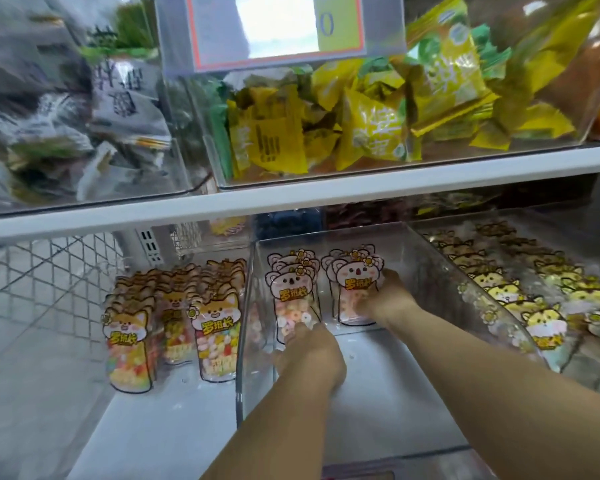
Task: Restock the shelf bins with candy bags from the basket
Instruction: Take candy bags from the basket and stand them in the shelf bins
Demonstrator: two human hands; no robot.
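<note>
Both my arms reach into the clear middle bin [378, 403] on the lower shelf. Two upright rows of pink koala candy bags stand at its back. My left hand [309, 355] grips the bottom of the front bag of the left koala row [293, 299]. My right hand [385, 299] holds the lower right side of the front bag of the right koala row [355, 289]. The basket is not in view.
Orange fox candy bags [174, 317] stand in rows in the bin to the left. Yellow cat bags [520, 292] fill the bin to the right. The upper shelf [291, 199] holds bins of yellow-green snack packs [371, 116] and grey packs [84, 109]. A wire mesh panel [42, 282] is at far left.
</note>
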